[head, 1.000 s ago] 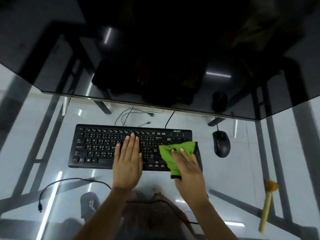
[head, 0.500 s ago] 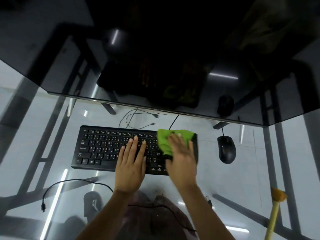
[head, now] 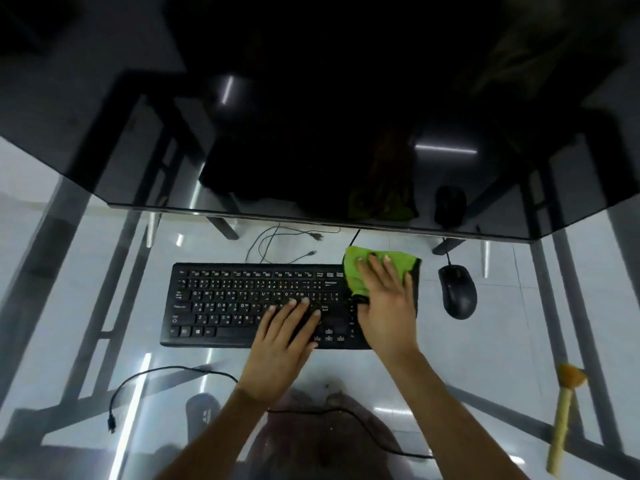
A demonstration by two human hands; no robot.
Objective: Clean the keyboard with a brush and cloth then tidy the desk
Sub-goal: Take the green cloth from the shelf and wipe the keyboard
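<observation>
Head view | right hand point(head: 384, 299) flat – presses green cloth point(head: 363, 271) on keyboard point(head: 242, 303) | left hand point(head: 282, 344) – fingers straight on keys

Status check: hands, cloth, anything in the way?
Right hand flat on green cloth at keyboard right end. Left hand steadies keys. Nothing blocking.

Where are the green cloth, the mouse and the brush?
cloth point(head: 353, 271), head view, bare left part beside the fingers
mouse point(head: 458, 292), head view, middle of its back
brush point(head: 562, 419), head view, middle of the pale handle
</observation>
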